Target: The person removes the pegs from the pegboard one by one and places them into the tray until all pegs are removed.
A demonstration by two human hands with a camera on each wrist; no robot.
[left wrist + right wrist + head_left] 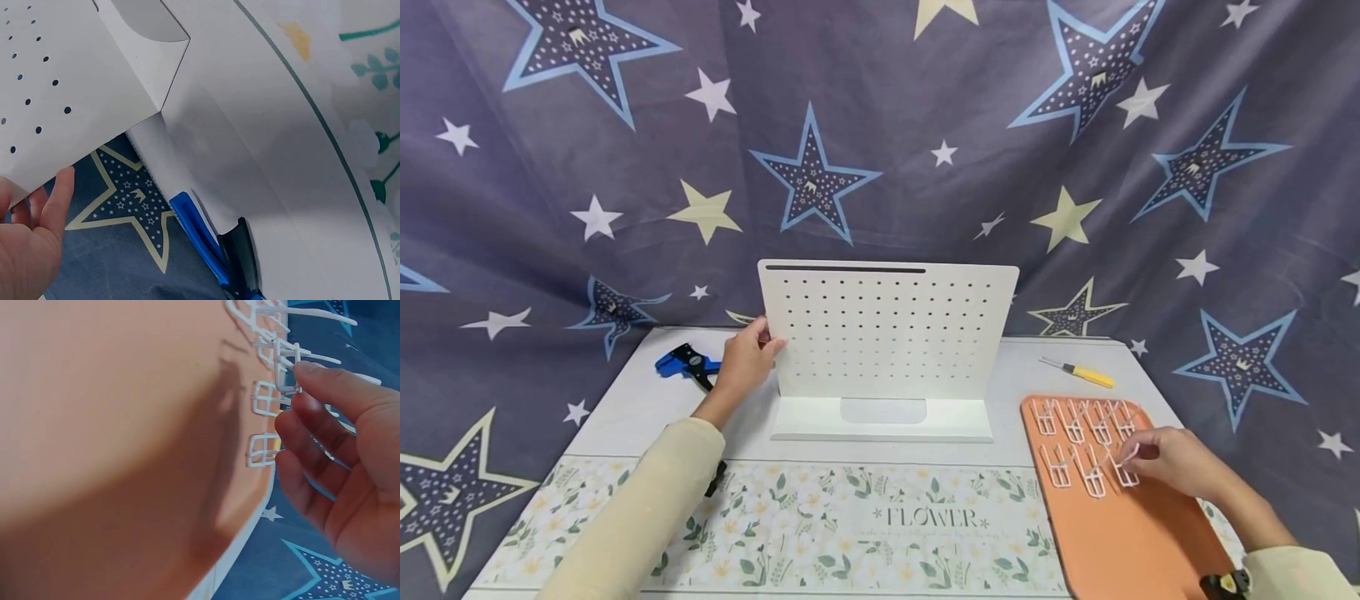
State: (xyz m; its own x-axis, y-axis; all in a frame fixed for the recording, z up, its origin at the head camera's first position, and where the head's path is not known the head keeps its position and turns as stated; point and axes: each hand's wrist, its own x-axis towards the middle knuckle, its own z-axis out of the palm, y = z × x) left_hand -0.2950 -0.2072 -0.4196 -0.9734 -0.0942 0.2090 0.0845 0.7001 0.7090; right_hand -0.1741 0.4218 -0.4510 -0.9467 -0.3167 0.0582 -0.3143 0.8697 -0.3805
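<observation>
A white pegboard (pixel 887 321) stands upright on its flat base, rows of small holes across its panel. At its left edge my left hand (pixel 745 360) grips the panel, with the edge also between thumb and fingers in the left wrist view. Over the orange tray (pixel 1116 546) my right hand (pixel 1183 462) pinches a white wire hook (pixel 279 372) between thumb and fingers. Several similar white hooks (pixel 1073 422) lie in two rows on the upper part of the tray, their prongs sticking up.
Left of the board lies a blue and black wire stripper (pixel 687 362). A yellow-handled screwdriver (pixel 1090 377) lies behind the tray. A floral mat (pixel 820 525) marked FLOWER covers the table's front, and a star-patterned curtain (pixel 895 208) hangs close behind the table.
</observation>
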